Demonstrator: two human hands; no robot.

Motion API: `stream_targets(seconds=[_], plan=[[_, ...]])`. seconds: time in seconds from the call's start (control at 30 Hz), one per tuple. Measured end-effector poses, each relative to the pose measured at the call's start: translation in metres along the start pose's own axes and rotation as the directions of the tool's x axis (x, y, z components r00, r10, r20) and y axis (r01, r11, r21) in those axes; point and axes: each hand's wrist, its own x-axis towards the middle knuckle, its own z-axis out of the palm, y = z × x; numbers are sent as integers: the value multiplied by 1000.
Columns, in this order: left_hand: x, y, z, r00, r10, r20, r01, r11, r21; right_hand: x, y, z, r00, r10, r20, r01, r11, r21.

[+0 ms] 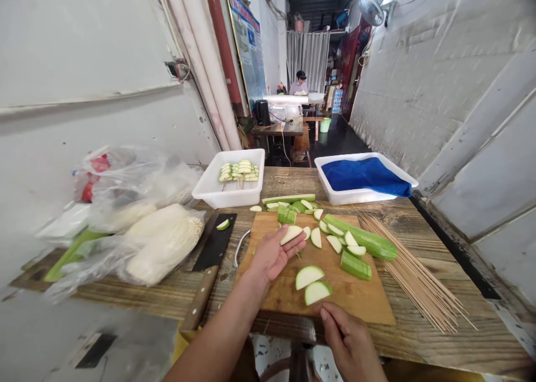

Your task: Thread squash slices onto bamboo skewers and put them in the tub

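Wooden plank table (293, 181) under a rectangular wooden cutting board (355, 301); white plastic tray (209, 191) holding few finished skewers; many bare bamboo sticks (414, 281) unused; left hand (270, 254) pinching one pale green gourd slice (291, 234); right hand (347, 340) fingers clamped on a thin bamboo skewer (298, 254) carrying two threaded slices (309, 276); more loose.

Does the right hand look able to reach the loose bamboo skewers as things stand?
Probably yes: the bamboo skewers lie uncovered on the table right of the cutting board, with nothing between them and the right hand.
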Motion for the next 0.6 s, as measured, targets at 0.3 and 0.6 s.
stream_targets(seconds=[0.3, 0.6], plan=[[1, -3, -3, 1000, -1, 20, 0, 1000, 30, 2, -1, 0, 1000, 5, -31, -5, 1000, 3], [0, -3, -3, 1000, -4, 23, 3, 998, 55, 1, 1, 2, 999, 16, -32, -15, 1000, 27]])
